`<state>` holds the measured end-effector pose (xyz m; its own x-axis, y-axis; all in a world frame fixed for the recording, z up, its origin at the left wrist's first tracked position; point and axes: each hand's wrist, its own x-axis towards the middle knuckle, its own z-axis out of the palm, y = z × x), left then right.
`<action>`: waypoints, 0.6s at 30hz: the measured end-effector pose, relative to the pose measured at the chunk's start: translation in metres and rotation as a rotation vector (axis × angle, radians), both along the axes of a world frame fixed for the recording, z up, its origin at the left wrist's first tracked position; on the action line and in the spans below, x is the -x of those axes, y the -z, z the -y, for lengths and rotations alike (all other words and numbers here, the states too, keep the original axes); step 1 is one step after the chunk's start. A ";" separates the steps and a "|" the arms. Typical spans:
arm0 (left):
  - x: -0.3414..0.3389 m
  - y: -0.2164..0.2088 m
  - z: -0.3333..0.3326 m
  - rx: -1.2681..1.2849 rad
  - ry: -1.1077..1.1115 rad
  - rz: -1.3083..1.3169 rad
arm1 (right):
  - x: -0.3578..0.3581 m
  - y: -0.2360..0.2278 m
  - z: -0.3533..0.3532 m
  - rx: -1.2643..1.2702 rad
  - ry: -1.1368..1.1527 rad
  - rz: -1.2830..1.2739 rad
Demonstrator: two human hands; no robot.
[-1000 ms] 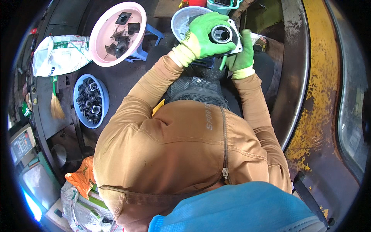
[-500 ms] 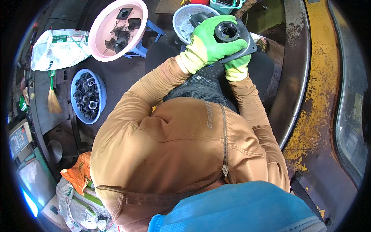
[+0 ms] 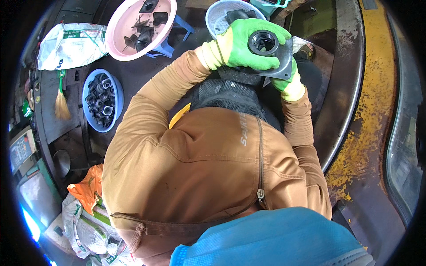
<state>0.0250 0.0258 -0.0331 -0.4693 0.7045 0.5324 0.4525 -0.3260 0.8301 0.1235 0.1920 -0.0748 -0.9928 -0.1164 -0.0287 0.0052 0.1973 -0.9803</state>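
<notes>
Up in front of me, both hands hold a black part with a square flange (image 3: 285,61) and a round, hollow collar facing up. My left hand (image 3: 239,44), in a green and yellow work glove, wraps its fingers and thumb round the collar. From below, my right hand (image 3: 290,83), gloved alike, grips the flange at its near right corner; most of its fingers are hidden under the part. Just behind the left hand is a light blue mesh basket (image 3: 213,20) with dark parts in it.
A pink basin (image 3: 114,33) with several black pieces stands on a blue stool (image 3: 166,48) at the far left. Nearer is a blue tub (image 3: 120,99) full of small black parts. A white sack (image 3: 71,46) and a broom (image 3: 62,104) lie left. A worn yellow metal frame (image 3: 355,146) borders the right.
The part and both hands have shifted slightly right and nearer, and the collar's opening has turned more upward. The surroundings have shifted slightly in the view.
</notes>
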 end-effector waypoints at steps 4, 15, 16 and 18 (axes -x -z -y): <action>0.007 -0.004 0.006 0.131 0.173 -0.002 | 0.002 0.014 -0.006 -0.133 -0.145 -0.286; 0.045 -0.026 -0.008 0.284 0.327 -0.026 | 0.027 0.006 0.004 -0.312 0.155 -0.653; 0.042 -0.026 -0.009 0.199 0.204 -0.121 | 0.029 0.003 0.004 -0.151 0.191 -0.549; 0.024 -0.019 -0.011 0.192 -0.018 0.053 | 0.033 0.002 0.007 0.179 0.296 -0.519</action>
